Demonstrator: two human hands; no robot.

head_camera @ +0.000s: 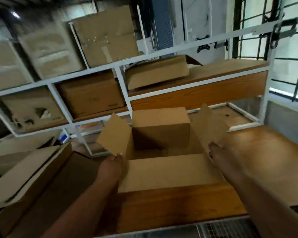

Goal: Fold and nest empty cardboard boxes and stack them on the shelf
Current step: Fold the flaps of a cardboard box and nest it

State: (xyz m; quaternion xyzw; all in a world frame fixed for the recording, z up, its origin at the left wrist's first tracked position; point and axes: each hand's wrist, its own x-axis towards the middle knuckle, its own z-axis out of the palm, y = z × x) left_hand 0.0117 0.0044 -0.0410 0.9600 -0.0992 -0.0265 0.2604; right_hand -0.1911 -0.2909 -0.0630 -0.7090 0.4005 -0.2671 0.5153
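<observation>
An open cardboard box [160,133] stands in front of me at the far edge of a wooden table [179,203], its four top flaps spread out. My left hand [113,162] grips the lower edge of the left flap. My right hand [218,151] holds the base of the right flap. The near flap lies flat toward me and the far flap stands up. The box looks empty inside. Behind it is the white metal shelf [122,63] with wooden boards.
Several cardboard boxes fill the shelf's left bays, and a flattened box [157,73] lies on the right shelf board [213,90]. Large open cardboard boxes [33,177] sit on the floor at my left. A barred window [291,48] is at the right.
</observation>
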